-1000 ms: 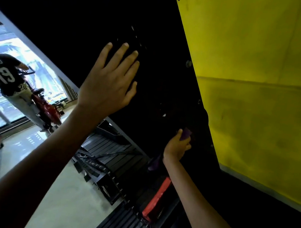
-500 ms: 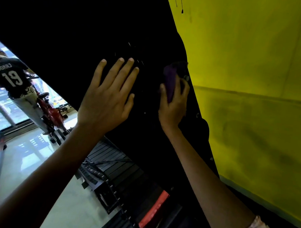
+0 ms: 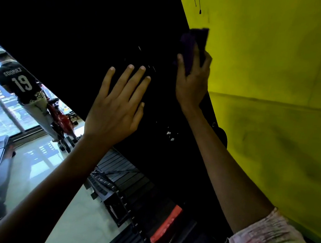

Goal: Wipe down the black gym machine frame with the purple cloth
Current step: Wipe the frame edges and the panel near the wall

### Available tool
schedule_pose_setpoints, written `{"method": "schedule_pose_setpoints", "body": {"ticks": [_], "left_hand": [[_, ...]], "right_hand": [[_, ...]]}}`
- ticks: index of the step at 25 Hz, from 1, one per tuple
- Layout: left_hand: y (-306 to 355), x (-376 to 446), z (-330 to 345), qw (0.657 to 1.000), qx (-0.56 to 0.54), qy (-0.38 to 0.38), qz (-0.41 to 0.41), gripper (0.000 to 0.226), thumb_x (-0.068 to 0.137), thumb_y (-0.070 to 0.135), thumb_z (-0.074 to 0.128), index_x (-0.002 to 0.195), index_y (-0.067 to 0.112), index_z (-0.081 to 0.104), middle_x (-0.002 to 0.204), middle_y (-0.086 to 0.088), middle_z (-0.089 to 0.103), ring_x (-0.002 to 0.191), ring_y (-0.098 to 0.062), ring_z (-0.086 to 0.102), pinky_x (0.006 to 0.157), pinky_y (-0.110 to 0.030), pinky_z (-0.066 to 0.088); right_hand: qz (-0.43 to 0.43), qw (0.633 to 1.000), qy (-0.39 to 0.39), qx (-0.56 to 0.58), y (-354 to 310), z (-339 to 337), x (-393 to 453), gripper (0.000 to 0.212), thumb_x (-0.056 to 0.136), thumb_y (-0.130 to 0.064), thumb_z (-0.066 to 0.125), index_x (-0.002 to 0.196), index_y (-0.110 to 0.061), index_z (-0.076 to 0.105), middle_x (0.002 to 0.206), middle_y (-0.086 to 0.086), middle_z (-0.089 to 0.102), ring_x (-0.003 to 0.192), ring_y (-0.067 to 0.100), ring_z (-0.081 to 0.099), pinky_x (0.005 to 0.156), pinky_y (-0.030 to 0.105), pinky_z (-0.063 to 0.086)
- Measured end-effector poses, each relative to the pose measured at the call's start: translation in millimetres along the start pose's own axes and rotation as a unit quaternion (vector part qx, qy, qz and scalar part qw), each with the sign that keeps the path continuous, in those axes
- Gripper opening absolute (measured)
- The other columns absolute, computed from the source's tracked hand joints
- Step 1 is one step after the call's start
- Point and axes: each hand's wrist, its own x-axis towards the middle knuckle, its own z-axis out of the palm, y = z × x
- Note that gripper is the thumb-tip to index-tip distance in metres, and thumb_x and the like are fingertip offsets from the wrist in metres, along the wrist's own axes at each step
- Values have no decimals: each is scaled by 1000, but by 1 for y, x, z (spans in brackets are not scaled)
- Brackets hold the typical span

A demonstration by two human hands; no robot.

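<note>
We see the right hand point(image 3: 192, 79) raised high on the black gym machine frame point(image 3: 151, 104), where the dark frame edge meets the yellow wall point(image 3: 278, 95). Its fingers and thumb are curled around the purple cloth point(image 3: 192, 47) and press it on the frame. The cloth is bunched and stands up above the fingertips, so its long axis goes nearly upright, with the free end pointing up along the frame edge.

The left hand point(image 3: 117, 106) has its fingers straight and a little spread, holding nothing. It lies flat against the dark panel, just beside the right hand and lower (whether the palm really touches the panel we cannot tell, the surface is too dark).

In our judgement the cloth is soft and light. It will fold and slip inside the grip, so it is better to hold it in the middle of the bunch, with the thumb on one side and the fingers on the other, as it is now. The frame looks stiff and heavy, and it should not move under the pressing. Its edge runs in a slant from the upper part toward the lower right, and we think the wiping should follow this line.
</note>
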Motion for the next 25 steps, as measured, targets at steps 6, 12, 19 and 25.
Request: {"method": "schedule_pose_setpoints", "body": {"ticks": [6, 12, 19, 25], "left_hand": [[9, 14, 4, 1000, -11, -8, -8, 54, 92, 36, 40, 134, 3, 49, 145, -18, 43, 137, -33, 35, 112, -50, 8], [49, 70, 25, 998, 3, -66, 3, 63, 89, 42, 24, 135, 7, 50, 148, -13, 40, 141, -28, 29, 114, -45, 3], [73, 70, 50, 976, 179, -112, 59, 63, 95, 50, 29, 148, 15, 30, 157, -12, 20, 146, -33, 13, 115, -57, 7], [73, 68, 51, 977, 180, -97, 61, 62, 94, 50, 28, 146, 15, 35, 156, -12, 26, 145, -32, 18, 115, -55, 14]], "right_hand": [[139, 990, -15, -11, 39, -17, -36, 60, 91, -47, 43, 139, -10, 46, 128, 19, 47, 107, 32, 54, 82, 41, 50], [169, 985, -42, -16, 46, -31, -114, 53, 94, -40, 48, 139, -11, 47, 128, 18, 46, 110, 32, 52, 87, 35, 44], [372, 925, -73, -17, 78, -31, -15, 51, 99, -44, 40, 145, -21, 36, 131, 17, 40, 113, 34, 51, 87, 36, 41], [215, 976, -43, -14, 103, -30, -63, 53, 97, -37, 45, 142, -9, 41, 128, 19, 45, 104, 32, 56, 76, 36, 48]]}}
